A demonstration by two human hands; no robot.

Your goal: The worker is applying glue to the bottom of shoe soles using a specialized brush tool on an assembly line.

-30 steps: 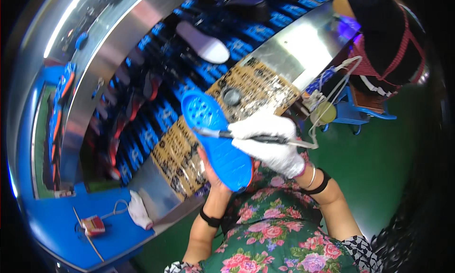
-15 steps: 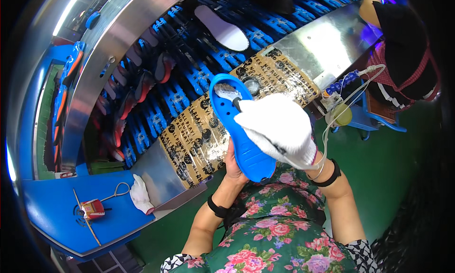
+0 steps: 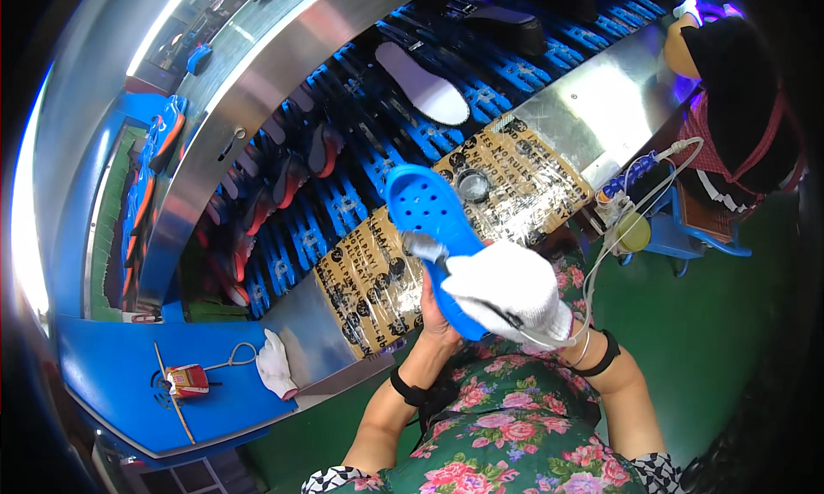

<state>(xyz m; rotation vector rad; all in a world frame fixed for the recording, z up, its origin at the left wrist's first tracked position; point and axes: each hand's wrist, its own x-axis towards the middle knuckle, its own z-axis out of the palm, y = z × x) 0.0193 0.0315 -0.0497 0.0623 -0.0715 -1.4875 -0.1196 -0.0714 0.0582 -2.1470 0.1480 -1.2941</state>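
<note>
From my station I receive a bright fisheye view; straight edges bow toward a black rim. A white light strip (image 3: pixel 163 22) shines at the far left. Glare saturates the metal plate (image 3: pixel 605 108) at the far right, and the taped board (image 3: pixel 536 193) returns smaller highlights. Violet light (image 3: pixel 684 89) tints the area beyond. Shadow darkens the slatted blue rack (image 3: pixel 348 206). I read the gloved right hand (image 3: pixel 506 281) as nearly overexposed.
</note>
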